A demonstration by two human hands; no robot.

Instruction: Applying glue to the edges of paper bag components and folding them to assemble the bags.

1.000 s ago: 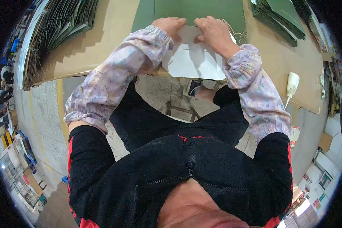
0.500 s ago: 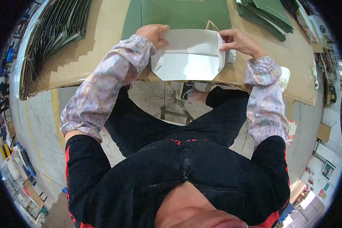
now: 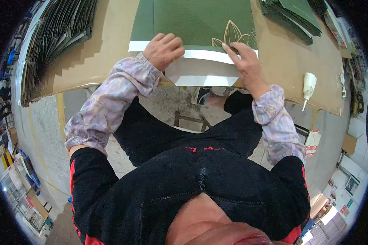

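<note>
A flat green paper bag (image 3: 184, 24) with a gold flower print lies on the table in front of me, its white-edged end toward me. From that end a white flap (image 3: 204, 70) hangs over the table's near edge. My left hand (image 3: 163, 50) is closed at the left side of the fold, fingers curled down on the bag; their tips are hidden. My right hand (image 3: 245, 63) rests at the right end of the white strip, beside the flower print. Its thumb and fingers are stretched out, pressing on the paper.
A white squeeze bottle (image 3: 309, 86) with a pointed nozzle lies at the table's right. Folded green bags (image 3: 292, 18) are piled at the far right, and a fanned stack (image 3: 65, 36) stands at the left. The brown tabletop (image 3: 110, 45) ends close to my knees.
The raised white panel has been folded down away from me, uncovering the gold print and leaving a narrow white strip. My right hand let go of the panel's corner and moved onto the fold.
</note>
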